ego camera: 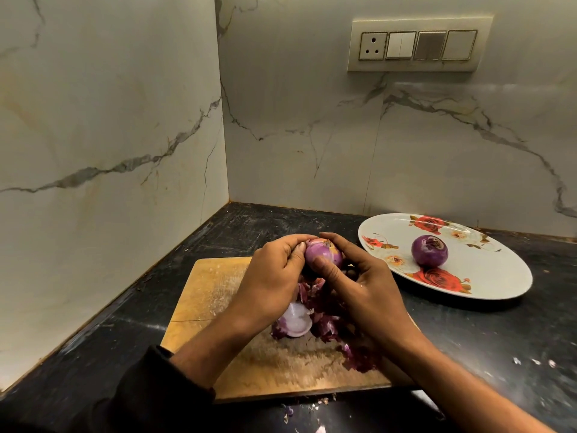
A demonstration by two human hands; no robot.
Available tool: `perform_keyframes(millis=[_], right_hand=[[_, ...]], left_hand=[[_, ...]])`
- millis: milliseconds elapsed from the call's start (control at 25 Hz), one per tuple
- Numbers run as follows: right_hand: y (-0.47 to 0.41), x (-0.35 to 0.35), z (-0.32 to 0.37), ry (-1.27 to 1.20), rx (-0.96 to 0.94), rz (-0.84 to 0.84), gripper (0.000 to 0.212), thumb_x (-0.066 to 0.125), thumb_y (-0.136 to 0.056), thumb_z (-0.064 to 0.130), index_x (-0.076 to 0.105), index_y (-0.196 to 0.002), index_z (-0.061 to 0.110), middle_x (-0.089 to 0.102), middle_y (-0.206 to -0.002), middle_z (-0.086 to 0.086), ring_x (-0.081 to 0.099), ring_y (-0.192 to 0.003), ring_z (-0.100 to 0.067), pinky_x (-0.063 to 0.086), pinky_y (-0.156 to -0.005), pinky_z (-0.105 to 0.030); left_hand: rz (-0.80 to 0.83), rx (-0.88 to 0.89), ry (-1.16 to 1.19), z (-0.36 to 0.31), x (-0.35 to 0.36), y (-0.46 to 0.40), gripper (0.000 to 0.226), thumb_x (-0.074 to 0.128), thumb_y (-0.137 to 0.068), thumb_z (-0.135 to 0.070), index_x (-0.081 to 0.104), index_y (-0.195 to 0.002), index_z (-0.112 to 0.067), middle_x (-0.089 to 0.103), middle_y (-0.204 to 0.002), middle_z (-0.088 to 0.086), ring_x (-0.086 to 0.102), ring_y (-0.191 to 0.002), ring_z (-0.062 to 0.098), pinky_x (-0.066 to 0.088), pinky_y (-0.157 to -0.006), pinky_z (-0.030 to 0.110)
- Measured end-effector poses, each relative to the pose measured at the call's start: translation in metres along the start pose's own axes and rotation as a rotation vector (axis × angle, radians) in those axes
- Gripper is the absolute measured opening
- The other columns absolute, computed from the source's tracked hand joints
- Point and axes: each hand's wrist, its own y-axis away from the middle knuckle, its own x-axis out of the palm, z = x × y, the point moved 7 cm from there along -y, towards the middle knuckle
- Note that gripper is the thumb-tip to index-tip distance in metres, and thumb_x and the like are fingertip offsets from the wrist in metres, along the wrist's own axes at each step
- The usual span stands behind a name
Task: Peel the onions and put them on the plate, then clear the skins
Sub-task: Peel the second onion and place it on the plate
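Purple round onion (323, 254) gripped by left hand (274, 276) and right hand (359, 285) over wooden board (203, 295) | second peeled onion (429, 250) on floral plate (499, 276)

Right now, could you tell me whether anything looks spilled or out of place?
Yes: a few onion skin scraps lie on the dark counter, just off the near edge of the cutting board, rather than with the main pile.

Wall switch panel (418, 45), wooden chopping board (206, 285)
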Motion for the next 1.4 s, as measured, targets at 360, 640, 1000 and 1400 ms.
perform_keyframes(millis=[360, 640, 1000, 1400], right_hand=[[0.0, 0.003, 0.013, -0.062, -0.06, 0.087, 0.034, 0.07, -0.086, 0.044, 0.065, -0.119, 0.049, 0.072, -0.115, 0.014, 0.069, -0.105, -0.006, 0.056, -0.082, -0.018], [-0.002, 0.0, 0.014, -0.085, -0.051, 0.144, 0.035, 0.071, -0.087, 0.048, 0.064, -0.121, 0.049, 0.07, -0.117, 0.015, 0.069, -0.106, -0.008, 0.056, -0.082, -0.018], [-0.004, -0.006, 0.008, -0.056, 0.007, 0.173, 0.05, 0.071, -0.088, 0.028, 0.059, -0.136, 0.023, 0.068, -0.122, 0.008, 0.068, -0.109, -0.013, 0.058, -0.086, -0.028], [-0.003, -0.008, 0.007, -0.111, -0.023, 0.082, 0.037, 0.068, -0.091, 0.044, 0.063, -0.127, 0.04, 0.069, -0.118, 0.01, 0.07, -0.095, -0.008, 0.055, -0.075, -0.019]], left_hand=[[-0.054, 0.134, -0.187, -0.012, -0.004, 0.004, 0.029, 0.048, -0.104, -0.015, 0.064, -0.128, -0.015, 0.064, -0.097, -0.015, 0.06, -0.085, -0.017, 0.049, -0.074, 0.003], [-0.061, 0.136, -0.171, -0.014, -0.006, 0.003, 0.028, 0.048, -0.104, -0.013, 0.065, -0.125, -0.012, 0.065, -0.098, -0.012, 0.058, -0.088, -0.022, 0.046, -0.074, 0.001], [-0.047, 0.079, -0.082, -0.01, -0.006, 0.002, 0.027, 0.047, -0.104, -0.014, 0.065, -0.124, -0.015, 0.067, -0.101, -0.012, 0.064, -0.094, -0.007, 0.054, -0.079, 0.012], [0.091, -0.158, 0.431, 0.006, 0.008, -0.002, 0.026, 0.052, -0.099, -0.015, 0.067, -0.121, -0.018, 0.075, -0.108, 0.005, 0.074, -0.091, 0.027, 0.062, -0.076, 0.033]])
